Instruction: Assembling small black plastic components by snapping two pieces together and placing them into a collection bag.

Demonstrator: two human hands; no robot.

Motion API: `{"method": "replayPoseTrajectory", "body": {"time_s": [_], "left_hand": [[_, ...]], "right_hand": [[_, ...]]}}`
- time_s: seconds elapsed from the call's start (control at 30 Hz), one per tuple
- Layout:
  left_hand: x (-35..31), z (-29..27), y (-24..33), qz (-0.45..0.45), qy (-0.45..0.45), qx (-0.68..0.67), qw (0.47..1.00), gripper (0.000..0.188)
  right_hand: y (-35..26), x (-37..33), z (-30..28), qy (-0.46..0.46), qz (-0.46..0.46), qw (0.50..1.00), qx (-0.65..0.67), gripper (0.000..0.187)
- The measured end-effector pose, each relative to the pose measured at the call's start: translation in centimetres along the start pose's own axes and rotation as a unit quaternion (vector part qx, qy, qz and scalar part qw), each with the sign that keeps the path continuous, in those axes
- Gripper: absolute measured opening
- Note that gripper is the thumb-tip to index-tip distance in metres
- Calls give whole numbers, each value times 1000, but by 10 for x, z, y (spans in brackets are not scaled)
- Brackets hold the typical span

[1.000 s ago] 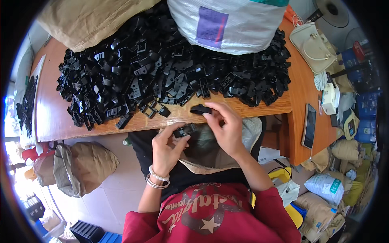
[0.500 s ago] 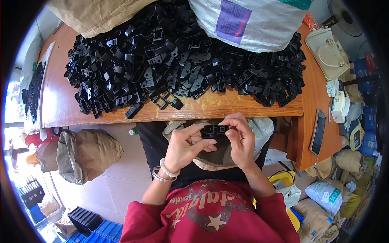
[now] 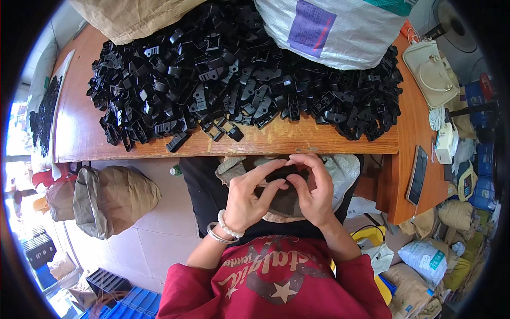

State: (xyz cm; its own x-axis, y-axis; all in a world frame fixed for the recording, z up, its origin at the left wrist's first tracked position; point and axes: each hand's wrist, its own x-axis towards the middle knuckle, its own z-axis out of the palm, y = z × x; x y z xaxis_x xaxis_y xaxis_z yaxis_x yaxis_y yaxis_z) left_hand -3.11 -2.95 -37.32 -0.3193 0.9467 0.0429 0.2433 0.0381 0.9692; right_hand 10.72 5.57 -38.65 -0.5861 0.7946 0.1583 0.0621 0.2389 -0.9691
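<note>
In front of my lap, a small black plastic part [image 3: 282, 171] is held between both hands; it is dark and partly hidden by fingers. My left hand [image 3: 254, 192] grips its left side, thumb below and fingers along the far edge. My right hand [image 3: 314, 191] pinches its right end between thumb and curled fingers. An open woven sack [image 3: 289, 204] lies beneath the hands on my lap. Just beyond, a large heap of similar black plastic parts [image 3: 212, 93] covers much of the wooden table [image 3: 276, 142].
A brown paper sack [image 3: 133, 21] and a white woven sack [image 3: 345, 40] stand on the heap's far side. To the right are a cream handbag [image 3: 431, 74] and a phone [image 3: 417, 174]. A brown sack [image 3: 125, 199] sits on the floor at left, with blue crates [image 3: 135, 304] nearer.
The black part has turned and shows less of its face between my fingers. My left fingers have stretched further along it, and both thumbs have shifted.
</note>
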Motion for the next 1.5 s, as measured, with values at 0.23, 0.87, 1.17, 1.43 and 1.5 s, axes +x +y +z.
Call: {"method": "replayPoseTrajectory", "body": {"time_s": [0.23,0.87,1.17,1.43,1.5], "left_hand": [[18,-40,-25,108,181,214,954,17],[30,-35,-40,260,105,332,900,21],[23,15,-42,-53,35,-166,984,40],[28,9,-26,-112,-39,-202,972,32],[29,7,-21,-116,-56,-199,972,32]], "right_hand": [[8,23,-20,-66,-70,982,-164,13],[21,58,-1,100,-138,905,-390,29],[26,41,-15,100,-34,986,-128,25],[8,31,-28,-47,-159,968,-186,30],[8,28,-29,-68,-172,952,-242,34]]}}
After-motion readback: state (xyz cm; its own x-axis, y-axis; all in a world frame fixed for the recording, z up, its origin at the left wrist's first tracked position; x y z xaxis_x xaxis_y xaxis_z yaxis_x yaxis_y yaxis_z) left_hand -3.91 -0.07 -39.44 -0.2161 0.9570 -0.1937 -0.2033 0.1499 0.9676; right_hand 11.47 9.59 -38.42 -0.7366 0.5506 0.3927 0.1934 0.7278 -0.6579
